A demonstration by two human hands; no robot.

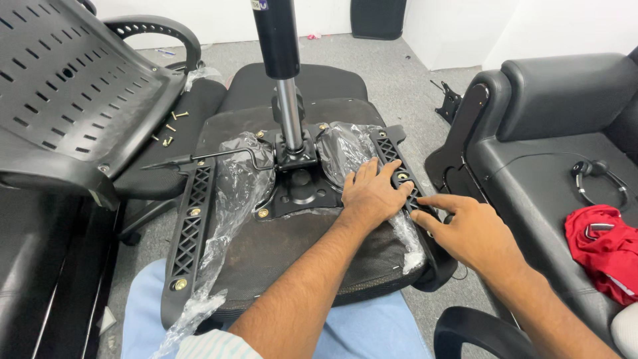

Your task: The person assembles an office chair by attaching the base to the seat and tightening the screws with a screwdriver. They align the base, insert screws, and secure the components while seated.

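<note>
bracket (399,176): black lattice strip at seat base (279,246) right edge, long axis running away from the person | left hand (372,196): fingers spread, flat on it | right hand (468,229): forefinger and thumb out, touching its near end | step: seemingly seating bracket; next calls for aligning holes | plastic wrap (232,193), gas cylinder (282,73) at centre

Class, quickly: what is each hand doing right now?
Left hand: open, flat on the bracket.
Right hand: open, fingers touching the bracket, holding nothing.
</note>
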